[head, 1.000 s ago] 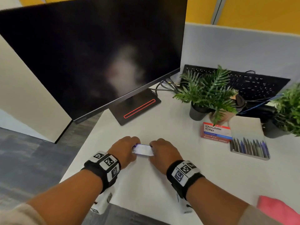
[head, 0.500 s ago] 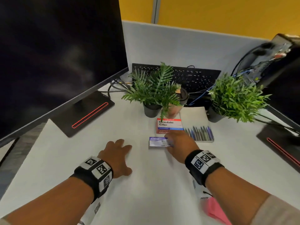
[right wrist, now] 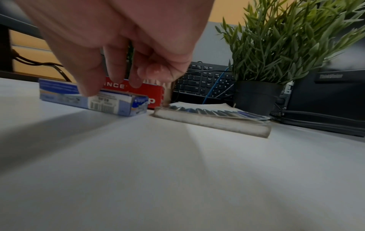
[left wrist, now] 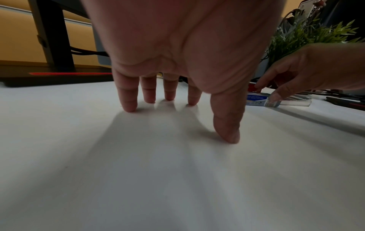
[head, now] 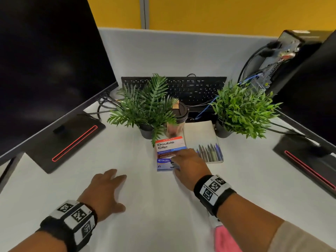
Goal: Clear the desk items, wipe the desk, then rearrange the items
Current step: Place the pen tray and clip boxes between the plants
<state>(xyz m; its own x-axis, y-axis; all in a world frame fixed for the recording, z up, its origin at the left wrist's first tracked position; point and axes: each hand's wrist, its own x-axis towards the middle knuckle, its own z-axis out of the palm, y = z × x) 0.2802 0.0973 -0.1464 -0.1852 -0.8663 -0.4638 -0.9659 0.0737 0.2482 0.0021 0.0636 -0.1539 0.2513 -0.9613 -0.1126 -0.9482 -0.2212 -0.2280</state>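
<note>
Head view: right hand (head: 189, 165) pinches blue box (head: 164, 165) just before the Double Clip box (head: 170, 145); left hand (head: 105, 191) flat, fingers spread on desk (head: 145, 215)

A yellow wall (head: 218, 11) is seen behind a grey partition (head: 172, 51). Grey carpet (head: 2, 170) is glimpsed at the far left edge.

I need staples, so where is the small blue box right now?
In the head view the blue box lies mid-desk, against the near edge of the red clip box, left of the notebook, with the right hand on it.
</note>
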